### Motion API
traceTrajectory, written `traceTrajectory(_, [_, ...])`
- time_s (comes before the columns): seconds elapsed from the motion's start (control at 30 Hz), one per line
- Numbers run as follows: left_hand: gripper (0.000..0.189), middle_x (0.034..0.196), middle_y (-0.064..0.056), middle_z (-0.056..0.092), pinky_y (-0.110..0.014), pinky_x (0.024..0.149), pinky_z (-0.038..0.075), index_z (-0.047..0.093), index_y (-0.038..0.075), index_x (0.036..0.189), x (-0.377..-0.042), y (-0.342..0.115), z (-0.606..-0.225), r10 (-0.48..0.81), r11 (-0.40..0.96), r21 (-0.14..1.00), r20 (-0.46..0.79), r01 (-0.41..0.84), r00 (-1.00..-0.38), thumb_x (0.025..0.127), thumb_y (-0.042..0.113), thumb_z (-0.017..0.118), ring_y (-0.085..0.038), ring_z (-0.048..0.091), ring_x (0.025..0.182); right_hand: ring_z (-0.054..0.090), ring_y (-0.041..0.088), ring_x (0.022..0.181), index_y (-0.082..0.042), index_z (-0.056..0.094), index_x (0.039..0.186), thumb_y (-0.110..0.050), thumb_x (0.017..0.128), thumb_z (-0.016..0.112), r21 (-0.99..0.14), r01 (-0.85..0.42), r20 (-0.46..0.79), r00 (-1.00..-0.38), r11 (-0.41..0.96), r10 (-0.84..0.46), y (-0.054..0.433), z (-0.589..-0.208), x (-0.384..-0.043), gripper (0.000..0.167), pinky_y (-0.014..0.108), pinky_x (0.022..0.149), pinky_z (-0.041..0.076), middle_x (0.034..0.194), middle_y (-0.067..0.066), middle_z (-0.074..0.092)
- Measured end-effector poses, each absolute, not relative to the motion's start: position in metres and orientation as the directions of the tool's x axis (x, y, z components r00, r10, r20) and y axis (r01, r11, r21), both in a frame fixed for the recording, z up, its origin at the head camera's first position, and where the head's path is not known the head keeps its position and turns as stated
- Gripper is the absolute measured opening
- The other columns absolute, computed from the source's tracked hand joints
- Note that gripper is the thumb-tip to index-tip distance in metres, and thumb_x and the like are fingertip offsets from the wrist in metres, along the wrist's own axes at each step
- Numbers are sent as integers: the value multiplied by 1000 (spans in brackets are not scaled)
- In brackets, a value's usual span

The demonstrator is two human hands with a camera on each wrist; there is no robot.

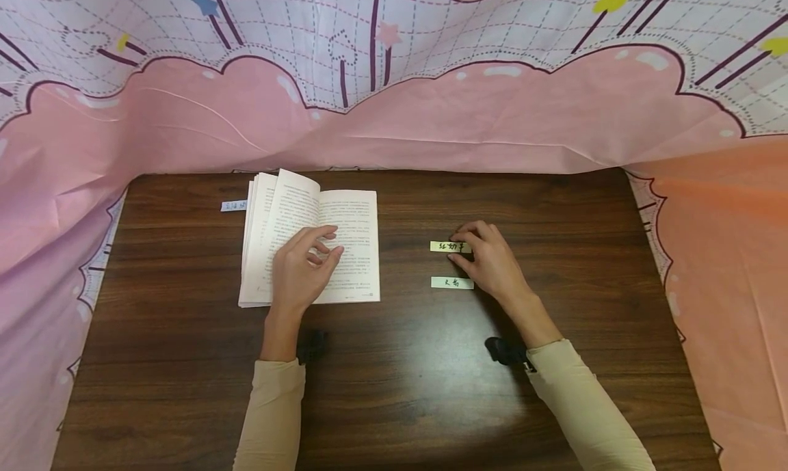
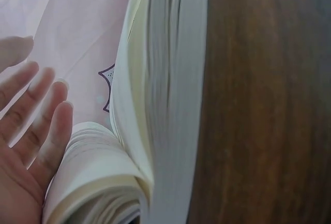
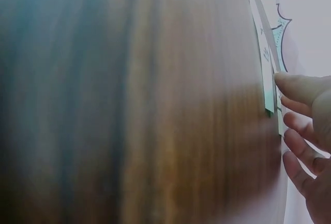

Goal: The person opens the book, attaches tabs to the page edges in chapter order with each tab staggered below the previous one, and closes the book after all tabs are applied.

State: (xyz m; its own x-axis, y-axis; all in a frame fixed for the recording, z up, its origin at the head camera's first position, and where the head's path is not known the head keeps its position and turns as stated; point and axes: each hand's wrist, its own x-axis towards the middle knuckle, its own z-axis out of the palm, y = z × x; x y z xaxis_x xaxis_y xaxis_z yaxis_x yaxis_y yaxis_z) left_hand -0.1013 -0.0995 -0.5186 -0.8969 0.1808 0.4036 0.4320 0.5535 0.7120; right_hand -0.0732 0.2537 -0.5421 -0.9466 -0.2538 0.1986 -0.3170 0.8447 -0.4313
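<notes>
An open book (image 1: 347,252) lies at the left of the table with its pages facing up; the left-hand pages fan upward. Over its middle is my left hand (image 1: 301,266), fingers loosely bent and thumb apart, gripping nothing. A yellow paper strip (image 1: 440,246) with handwriting lies right of the book. My right hand (image 1: 492,260) is at that strip's right end, with thumb and forefinger on either side of it, apart from each other. Nearer me lies a pale green strip (image 1: 452,283) with handwriting. The right wrist view shows the right hand's fingers (image 3: 297,141) spread beside the strips.
A bluish tab (image 1: 233,206) with writing sticks out from the book's left side. Black straps (image 1: 506,351) show at the wrists. Pink patterned cloth (image 1: 394,126) stands behind the dark wooden table (image 1: 394,402) and along its sides.
</notes>
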Motion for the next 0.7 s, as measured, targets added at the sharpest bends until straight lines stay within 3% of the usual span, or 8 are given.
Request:
traceTrajectory(0.33, [29, 98, -2, 73, -32, 55, 56, 73, 11, 114, -102, -99, -519, 183, 551, 710, 410, 439, -893, 86, 15, 79, -14, 66, 72, 53, 28, 93, -4, 72, 95, -5, 84, 79, -491, -312, 213, -948, 814, -236, 248, -543, -73, 13, 41, 81, 45, 104, 9, 60])
traceTrajectory(0.7, [28, 97, -3, 73, -33, 55, 56, 73, 12, 114, -101, -98, -520, 190, 551, 715, 395, 430, -899, 87, 17, 77, -13, 66, 71, 54, 28, 90, -6, 67, 99, -4, 85, 78, -484, -303, 198, -952, 821, -235, 246, -545, -72, 18, 47, 81, 45, 101, 8, 61])
